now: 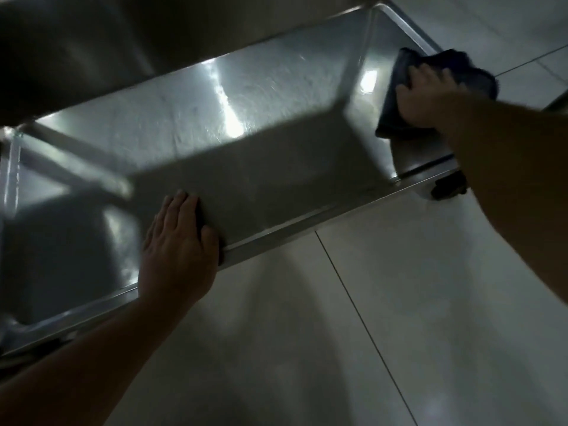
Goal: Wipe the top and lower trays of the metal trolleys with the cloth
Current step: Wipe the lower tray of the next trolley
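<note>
The shiny lower tray (pixel 261 133) of a metal trolley runs across the view from lower left to upper right. My right hand (pixel 425 95) presses flat on a dark blue cloth (pixel 399 96) at the tray's far right end. My left hand (pixel 179 247) lies over the tray's near rim, fingers together on the metal and thumb over the edge. The underside of the top tray (pixel 92 41) fills the upper left, dark and blurred, and hides the rear part of the lower tray.
Pale floor tiles (pixel 384 318) with dark joints spread in front and to the right. A black caster wheel (pixel 448 187) shows under the tray's right corner. Upright and slanting metal frame bars (pixel 73 161) stand at the left end.
</note>
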Demonstrator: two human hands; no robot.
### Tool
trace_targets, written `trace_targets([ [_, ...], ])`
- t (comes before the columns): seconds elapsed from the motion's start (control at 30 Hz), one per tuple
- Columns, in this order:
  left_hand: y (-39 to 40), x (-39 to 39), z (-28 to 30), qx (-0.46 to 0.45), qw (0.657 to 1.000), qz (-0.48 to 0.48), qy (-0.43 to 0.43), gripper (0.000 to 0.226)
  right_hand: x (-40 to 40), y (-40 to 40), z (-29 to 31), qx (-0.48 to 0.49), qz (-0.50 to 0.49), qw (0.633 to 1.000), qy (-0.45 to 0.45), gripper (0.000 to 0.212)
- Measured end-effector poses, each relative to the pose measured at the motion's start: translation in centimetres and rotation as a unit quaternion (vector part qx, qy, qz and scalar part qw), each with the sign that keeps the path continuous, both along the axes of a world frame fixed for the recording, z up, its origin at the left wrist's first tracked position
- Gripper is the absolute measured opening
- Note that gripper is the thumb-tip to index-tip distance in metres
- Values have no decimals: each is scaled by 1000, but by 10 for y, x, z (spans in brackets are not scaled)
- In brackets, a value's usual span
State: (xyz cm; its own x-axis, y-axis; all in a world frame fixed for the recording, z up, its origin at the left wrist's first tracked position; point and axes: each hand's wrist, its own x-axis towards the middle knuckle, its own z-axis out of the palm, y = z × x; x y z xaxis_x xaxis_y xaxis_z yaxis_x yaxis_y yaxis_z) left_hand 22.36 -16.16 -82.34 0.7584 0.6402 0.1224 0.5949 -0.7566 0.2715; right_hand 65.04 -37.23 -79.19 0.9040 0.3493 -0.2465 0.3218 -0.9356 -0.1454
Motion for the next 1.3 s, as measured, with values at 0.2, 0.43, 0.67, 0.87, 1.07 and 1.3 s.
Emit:
trace_targets([
  [0.2, -1, 0, 0, -12, 1000, -2, 20, 72, -62, 14, -3, 15, 48, 999, -1, 69],
  [0.43, -1, -2, 2, -11, 1000, -5, 27, 75, -190, 97, -11, 16, 405, 913, -39, 66],
  [0.67, -2, 0, 7, -28, 998, -3, 51, 75, -126, 131, -1, 22, 395, 918, -25, 59],
  [0.87, -5, -1, 10, -19, 998, 0, 54, 77, -52, 103, 6, 35, 215, 976, -27, 60],
  [1.07, -6, 0, 10, -6, 999, 8, 45, 73, 5, 35, 14, 50, 64, 997, -12, 64],
  [1.3, -9, 0, 10, -13, 999, 19, 29, 70, -20, -31, 9, 27, -5, 999, -18, 71],
])
